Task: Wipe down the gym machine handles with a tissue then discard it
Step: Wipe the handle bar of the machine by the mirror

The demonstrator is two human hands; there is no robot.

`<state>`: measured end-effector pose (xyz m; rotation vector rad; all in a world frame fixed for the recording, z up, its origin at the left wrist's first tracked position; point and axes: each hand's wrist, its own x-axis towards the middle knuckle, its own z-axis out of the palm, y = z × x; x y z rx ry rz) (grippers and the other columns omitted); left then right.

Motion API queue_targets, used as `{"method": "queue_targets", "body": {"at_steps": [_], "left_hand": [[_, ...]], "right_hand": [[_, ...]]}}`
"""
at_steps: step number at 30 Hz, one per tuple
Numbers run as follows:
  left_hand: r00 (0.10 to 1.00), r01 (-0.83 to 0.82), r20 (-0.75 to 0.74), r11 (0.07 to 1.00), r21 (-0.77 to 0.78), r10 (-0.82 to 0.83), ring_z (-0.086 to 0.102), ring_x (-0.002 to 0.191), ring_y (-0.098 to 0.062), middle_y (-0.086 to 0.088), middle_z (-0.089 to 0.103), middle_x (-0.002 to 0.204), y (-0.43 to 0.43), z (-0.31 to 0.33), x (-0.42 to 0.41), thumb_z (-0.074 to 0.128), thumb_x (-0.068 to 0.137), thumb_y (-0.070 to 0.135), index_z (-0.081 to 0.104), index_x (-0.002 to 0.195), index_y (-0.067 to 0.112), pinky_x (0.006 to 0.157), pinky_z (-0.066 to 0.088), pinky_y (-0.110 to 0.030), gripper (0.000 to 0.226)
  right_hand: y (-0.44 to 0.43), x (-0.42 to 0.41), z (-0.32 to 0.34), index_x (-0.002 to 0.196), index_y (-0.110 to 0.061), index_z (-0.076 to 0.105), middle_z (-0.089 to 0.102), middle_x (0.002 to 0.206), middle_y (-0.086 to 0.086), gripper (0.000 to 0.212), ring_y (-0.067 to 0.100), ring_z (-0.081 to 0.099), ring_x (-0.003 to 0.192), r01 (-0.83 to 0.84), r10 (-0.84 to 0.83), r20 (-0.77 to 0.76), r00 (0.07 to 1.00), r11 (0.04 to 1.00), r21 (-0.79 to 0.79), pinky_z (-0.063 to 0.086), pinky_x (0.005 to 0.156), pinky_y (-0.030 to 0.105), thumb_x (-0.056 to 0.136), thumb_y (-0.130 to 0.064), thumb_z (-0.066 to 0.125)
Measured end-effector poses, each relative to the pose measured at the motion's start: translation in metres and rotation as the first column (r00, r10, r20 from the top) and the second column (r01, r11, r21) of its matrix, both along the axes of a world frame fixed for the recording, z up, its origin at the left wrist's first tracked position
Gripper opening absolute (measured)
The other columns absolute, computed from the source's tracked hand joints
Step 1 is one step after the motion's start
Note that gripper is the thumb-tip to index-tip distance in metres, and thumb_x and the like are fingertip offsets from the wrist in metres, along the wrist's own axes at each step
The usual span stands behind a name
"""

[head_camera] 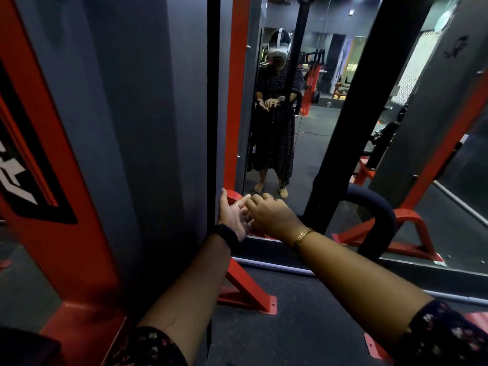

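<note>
My left hand (pixel 233 213) is stretched forward with its palm turned up and its fingers relaxed, beside the edge of the grey machine column (pixel 148 128). My right hand (pixel 272 215) lies knuckles up, its curled fingertips touching the left palm. No tissue shows in either hand; whatever is under the right fingers is hidden. A black padded curved handle (pixel 375 207) hangs just right of my right wrist, joined to a black slanted bar (pixel 351 107).
A wall mirror (pixel 311 143) stands straight ahead and reflects a person, with gym equipment behind. Red machine frame feet (pixel 248 294) are bolted to the dark rubber floor (pixel 303 326) below my arms. A red and grey machine fills the left side.
</note>
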<state>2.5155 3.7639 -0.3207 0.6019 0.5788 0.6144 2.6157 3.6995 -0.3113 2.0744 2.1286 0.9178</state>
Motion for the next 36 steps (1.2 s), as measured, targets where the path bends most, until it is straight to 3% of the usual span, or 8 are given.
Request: {"method": "queue_targets", "body": {"at_steps": [5, 11, 15, 18, 22, 27, 30, 36], "left_hand": [[0.997, 0.032, -0.073, 0.999, 0.036, -0.03, 0.056, 0.116, -0.027, -0.015, 0.053, 0.137, -0.002, 0.002, -0.003, 0.014, 0.087, 0.078, 0.046, 0.143, 0.015, 0.09, 0.048, -0.042, 0.09], [0.999, 0.033, 0.005, 0.999, -0.009, -0.033, 0.047, 0.13, -0.034, -0.019, 0.049, 0.141, -0.004, 0.004, 0.0, 0.019, 0.084, 0.082, 0.044, 0.144, 0.01, 0.11, 0.035, -0.05, 0.097], [0.999, 0.017, -0.029, 1.0, 0.015, -0.016, 0.048, 0.128, -0.033, -0.02, 0.049, 0.14, -0.004, 0.006, 0.001, 0.013, 0.087, 0.078, 0.042, 0.145, 0.01, 0.097, 0.044, -0.042, 0.094], [0.999, 0.024, -0.038, 0.999, 0.023, -0.023, 0.049, 0.127, -0.03, -0.017, 0.05, 0.139, -0.003, 0.006, 0.001, 0.013, 0.086, 0.079, 0.043, 0.145, 0.012, 0.104, 0.041, -0.043, 0.094], [0.998, 0.052, -0.043, 0.998, 0.032, -0.051, 0.056, 0.112, -0.029, -0.017, 0.054, 0.136, -0.007, 0.011, 0.0, 0.012, 0.089, 0.075, 0.043, 0.143, 0.011, 0.084, 0.047, -0.039, 0.09], [0.999, 0.045, -0.029, 0.999, 0.01, -0.045, 0.045, 0.131, -0.031, -0.017, 0.047, 0.143, -0.007, 0.009, 0.0, 0.012, 0.088, 0.076, 0.041, 0.145, 0.01, 0.102, 0.04, -0.044, 0.092], [1.0, 0.02, -0.006, 1.0, 0.012, -0.02, 0.047, 0.129, -0.027, -0.014, 0.047, 0.144, -0.004, 0.006, 0.0, 0.014, 0.087, 0.078, 0.039, 0.147, 0.009, 0.109, 0.038, -0.04, 0.094], [0.999, 0.036, -0.021, 0.999, 0.027, -0.036, 0.052, 0.124, -0.029, -0.016, 0.055, 0.135, -0.006, 0.005, 0.001, 0.014, 0.086, 0.079, 0.044, 0.144, 0.012, 0.098, 0.046, -0.042, 0.093]], "right_hand": [[0.004, 0.01, -0.011, 0.112, -0.012, 0.062, 0.06, 0.106, 0.007, 0.041, 0.026, 0.06, 0.086, -0.173, 0.171, 0.183, 0.968, 0.985, -0.006, 0.053, 0.05, 0.041, 0.074, -0.024, 0.076], [0.007, 0.007, -0.013, 0.101, -0.019, 0.066, 0.061, 0.091, 0.002, 0.028, 0.026, 0.061, 0.069, -0.054, 0.056, -0.036, 0.998, 0.998, 0.038, 0.048, 0.04, 0.032, 0.077, -0.033, 0.071], [0.012, 0.012, -0.018, 0.107, -0.008, 0.057, 0.058, 0.094, 0.01, 0.031, 0.03, 0.056, 0.075, 0.0, 0.0, 0.043, 0.999, 1.0, 0.017, 0.052, 0.046, 0.039, 0.086, -0.03, 0.051], [0.009, 0.016, -0.022, 0.111, -0.007, 0.056, 0.058, 0.1, 0.013, 0.029, 0.03, 0.058, 0.078, -0.106, 0.097, 0.128, 0.987, 0.992, 0.072, 0.051, 0.046, 0.038, 0.086, -0.021, 0.06], [0.007, 0.017, -0.021, 0.112, -0.011, 0.059, 0.06, 0.107, 0.01, 0.037, 0.029, 0.06, 0.09, -0.246, 0.236, 0.143, 0.961, 0.967, 0.059, 0.052, 0.05, 0.04, 0.078, -0.017, 0.072], [0.01, 0.011, -0.019, 0.099, -0.01, 0.061, 0.06, 0.089, 0.009, 0.028, 0.027, 0.058, 0.076, -0.045, 0.044, 0.011, 0.999, 0.995, 0.084, 0.049, 0.046, 0.036, 0.079, -0.03, 0.066], [0.016, 0.014, -0.023, 0.1, -0.005, 0.054, 0.055, 0.086, 0.013, 0.027, 0.03, 0.05, 0.078, 0.048, -0.047, -0.004, 0.999, 0.999, 0.018, 0.048, 0.056, 0.041, 0.086, -0.026, 0.044], [0.003, 0.016, -0.023, 0.111, -0.009, 0.052, 0.058, 0.102, 0.012, 0.021, 0.026, 0.058, 0.084, -0.206, 0.181, 0.186, 0.966, 0.971, 0.125, 0.048, 0.051, 0.036, 0.094, -0.017, 0.044]]}}
